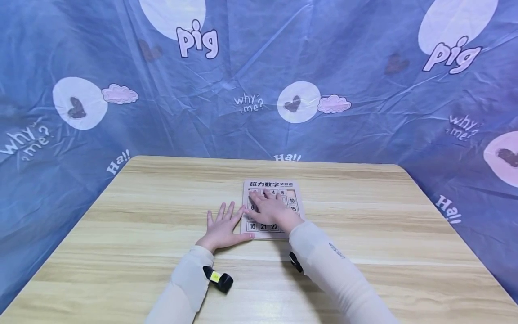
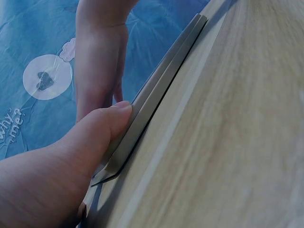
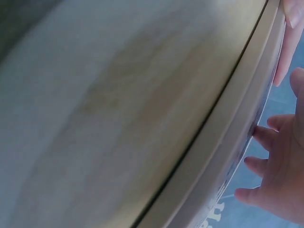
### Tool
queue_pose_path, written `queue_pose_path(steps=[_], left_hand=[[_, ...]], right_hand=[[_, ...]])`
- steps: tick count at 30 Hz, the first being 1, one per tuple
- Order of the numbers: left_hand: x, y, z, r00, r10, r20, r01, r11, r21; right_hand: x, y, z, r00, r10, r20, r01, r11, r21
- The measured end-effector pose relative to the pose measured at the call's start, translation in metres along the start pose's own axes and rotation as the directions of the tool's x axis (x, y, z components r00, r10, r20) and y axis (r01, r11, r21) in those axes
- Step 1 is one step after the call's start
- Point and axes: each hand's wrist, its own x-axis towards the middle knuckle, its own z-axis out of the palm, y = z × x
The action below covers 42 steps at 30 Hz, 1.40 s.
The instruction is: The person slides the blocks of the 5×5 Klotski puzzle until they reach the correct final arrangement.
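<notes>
A pale number sliding puzzle [image 1: 267, 235] lies flat on the wooden table, with Chinese lettering along its top and black-numbered square tiles. One slot [image 1: 291, 193] at its top right corner shows no tile. My left hand [image 1: 222, 231] rests at the puzzle's left side, fingers spread, its thumb [image 2: 121, 116] on the lower left rim. Over the tiles lies my right hand [image 1: 269, 210], fingers extended and covering several numbers in the middle. In the right wrist view, a fingertip of the right hand [image 3: 285, 175] touches the puzzle's face.
Wood-grain table [image 1: 376, 216] spreads around the puzzle on all sides. A blue printed curtain [image 1: 251, 58] hangs behind and beside it. Black wrist cameras on both sleeves hang close over the table.
</notes>
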Motion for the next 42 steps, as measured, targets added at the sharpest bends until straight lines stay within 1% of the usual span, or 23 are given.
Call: queue_pose_path(steps=[7, 11, 18, 24, 28, 33, 37, 42], left_hand=[[-0.001, 0.0, -0.001, 1.0, 0.002, -0.003, -0.002, 1.0, -0.012], [-0.002, 0.001, -0.002, 1.0, 0.003, -0.008, -0.003, 1.0, -0.015], [-0.002, 0.001, -0.001, 1.0, 0.005, -0.006, -0.005, 1.0, -0.011], [-0.001, 0.0, 0.001, 1.0, 0.007, -0.005, -0.007, 1.0, -0.018], [-0.001, 0.0, 0.002, 1.0, 0.006, 0.0, -0.006, 1.0, -0.022], [-0.001, -0.001, 0.002, 1.0, 0.006, -0.005, -0.006, 1.0, -0.012], [-0.001, -0.002, 0.002, 1.0, 0.009, -0.003, -0.009, 1.0, -0.006], [0.0, -0.001, 0.002, 1.0, 0.007, 0.0, -0.007, 1.0, 0.001]], right_hand=[[-0.006, 0.007, 0.001, 1.0, 0.024, -0.013, -0.024, 1.0, 0.003], [-0.008, 0.011, 0.001, 1.0, 0.025, -0.018, -0.025, 1.0, 0.012], [-0.01, 0.017, 0.002, 0.999, 0.037, -0.011, -0.037, 0.999, 0.012], [-0.013, 0.018, 0.005, 0.999, 0.019, -0.032, -0.018, 1.0, 0.022], [-0.021, 0.015, 0.009, 0.998, -0.034, -0.048, 0.035, 0.999, 0.021], [-0.039, 0.006, 0.011, 0.991, -0.125, -0.045, 0.125, 0.992, -0.001], [-0.052, -0.004, 0.01, 0.979, -0.202, -0.036, 0.201, 0.979, -0.034], [-0.065, -0.013, 0.011, 0.963, -0.27, -0.021, 0.269, 0.962, -0.055]])
